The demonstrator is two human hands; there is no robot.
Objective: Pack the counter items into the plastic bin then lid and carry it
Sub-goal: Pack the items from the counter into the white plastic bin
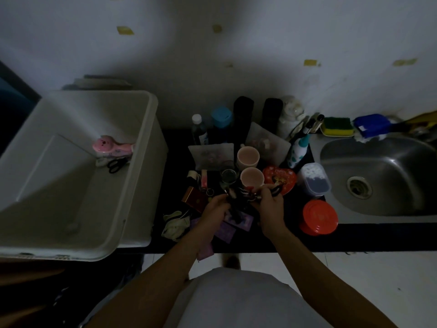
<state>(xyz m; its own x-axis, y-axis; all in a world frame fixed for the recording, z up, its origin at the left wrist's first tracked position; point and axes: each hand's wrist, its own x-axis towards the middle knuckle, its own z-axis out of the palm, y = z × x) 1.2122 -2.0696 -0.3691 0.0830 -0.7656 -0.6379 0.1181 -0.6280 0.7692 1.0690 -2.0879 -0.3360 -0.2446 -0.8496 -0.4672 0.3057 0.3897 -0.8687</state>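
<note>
A large white plastic bin (132,162) stands at the left end of the dark counter. Inside it lie a pink bear-faced toy (111,146) and black scissors (116,165). My left hand (216,210) and my right hand (269,204) meet over the middle of the counter, both closed on a tangled bunch of dark cords and keyrings (238,197). Two pink cups (248,157) (252,179), a small glass (229,176), a red heart-shaped tin (280,178) and an orange lidded tub (318,216) stand around my hands.
Bottles and dark flasks (243,117) line the wall. A steel sink (378,176) lies at the right, with a sponge (337,126) and blue cloth (371,125) behind it. A cotton-bud box (313,177), purple cards (227,229) and crumpled cloth (176,224) lie near the counter's front edge.
</note>
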